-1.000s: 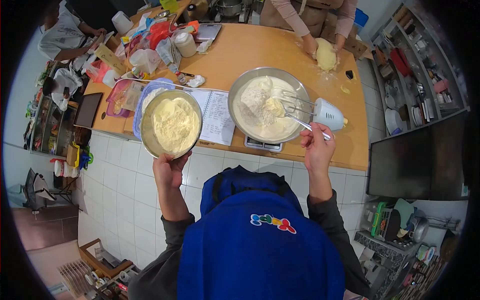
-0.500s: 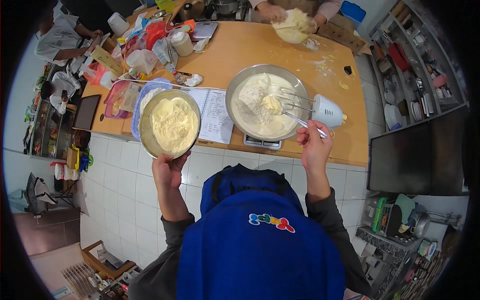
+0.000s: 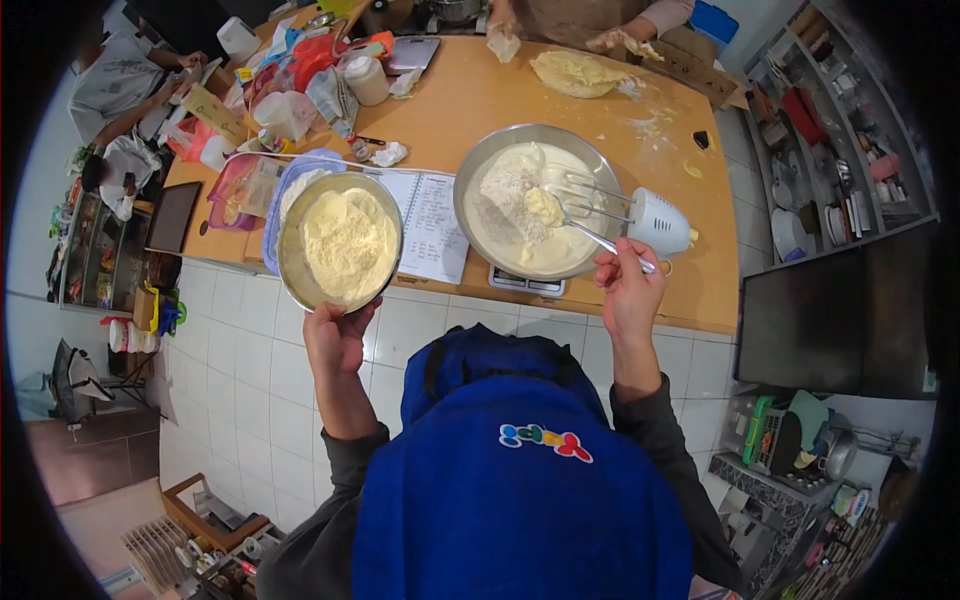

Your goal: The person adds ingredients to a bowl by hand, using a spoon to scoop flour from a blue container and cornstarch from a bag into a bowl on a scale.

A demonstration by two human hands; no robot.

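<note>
Light-brown wooden table [image 3: 440, 120] above a white tiled floor [image 3: 243, 380]. Left hand [image 3: 340, 335] grasps the near side of a round stainless-steel bowl [image 3: 295, 265], fingers partly hidden; bowl overlaps the table's near edge, left half, and holds pale-yellow powder [image 3: 350, 245]. Right hand [image 3: 632, 283] pinches the handle of a shiny metal spoon [image 3: 595, 237] by the near edge, right half; spoon carries a pale-yellow clump [image 3: 543, 207] over a larger round stainless-steel bowl [image 3: 590, 165]. That one contains smooth cream-coloured batter [image 3: 545, 262] with an off-white powder heap [image 3: 505, 190], and stands above a flat white device [image 3: 527, 281] at the near edge. White electric hand mixer [image 3: 660, 223] just right of it, beaters reaching over the batter. Open spiral notebook [image 3: 430, 230] between both bowls. Lilac plastic tub [image 3: 273, 235] and pink plastic container [image 3: 230, 205] toward the left edge. Far edge: co-worker's hands [image 3: 620, 42], apart from a flattened pale-yellow dough piece [image 3: 575, 75].
</note>
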